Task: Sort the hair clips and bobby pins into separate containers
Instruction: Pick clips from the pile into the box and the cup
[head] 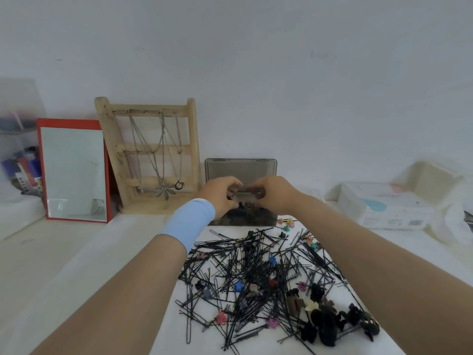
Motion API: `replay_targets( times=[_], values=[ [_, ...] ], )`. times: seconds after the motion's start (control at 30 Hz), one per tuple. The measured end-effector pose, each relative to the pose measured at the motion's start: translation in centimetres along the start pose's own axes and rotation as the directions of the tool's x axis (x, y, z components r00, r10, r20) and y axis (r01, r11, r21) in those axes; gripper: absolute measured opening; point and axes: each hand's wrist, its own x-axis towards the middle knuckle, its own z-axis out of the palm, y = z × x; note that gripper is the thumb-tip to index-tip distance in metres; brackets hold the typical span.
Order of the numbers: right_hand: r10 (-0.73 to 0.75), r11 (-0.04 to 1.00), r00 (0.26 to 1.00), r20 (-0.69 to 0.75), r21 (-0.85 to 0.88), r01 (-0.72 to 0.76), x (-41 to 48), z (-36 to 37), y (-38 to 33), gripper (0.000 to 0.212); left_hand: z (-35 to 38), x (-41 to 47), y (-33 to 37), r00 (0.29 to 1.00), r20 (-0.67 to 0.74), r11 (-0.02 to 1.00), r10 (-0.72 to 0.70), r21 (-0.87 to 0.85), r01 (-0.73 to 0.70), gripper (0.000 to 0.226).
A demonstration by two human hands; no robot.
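Bobby pins (245,272) heaped on white table (76,265), pale wall (256,60) behind

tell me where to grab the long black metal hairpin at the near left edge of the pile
Pinch the long black metal hairpin at its rounded closed end nearest you, coming from above and the left. That end lies flat on the bare white surface, clear of the tangled pile of black bobby pins, while its far end runs in among them.

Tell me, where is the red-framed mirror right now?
In the head view, the red-framed mirror stands at the far left, just left of the wooden necklace rack.
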Motion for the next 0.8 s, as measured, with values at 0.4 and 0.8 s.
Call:
replay_targets(
  times=[0.4, 0.8],
  values=[
    [-0.040, 0.977, 0.997, -0.060, 0.205, 0.051, -7.3, -3.0, 0.3, 0.024, 0.6, -5.4, 5.1, 0.987, 0.002, 0.986, 0.164, -0.020, -0.164, 0.013],
    [0.048, 0.995, 0.968, 0.245, 0.077, -0.069, -19.3, -5.3, 0.9, 0.014, 4.5, -13.8, 13.0, 0.841, 0.487, 0.956, 0.236, 0.035, -0.290, 0.031]
  ],
)
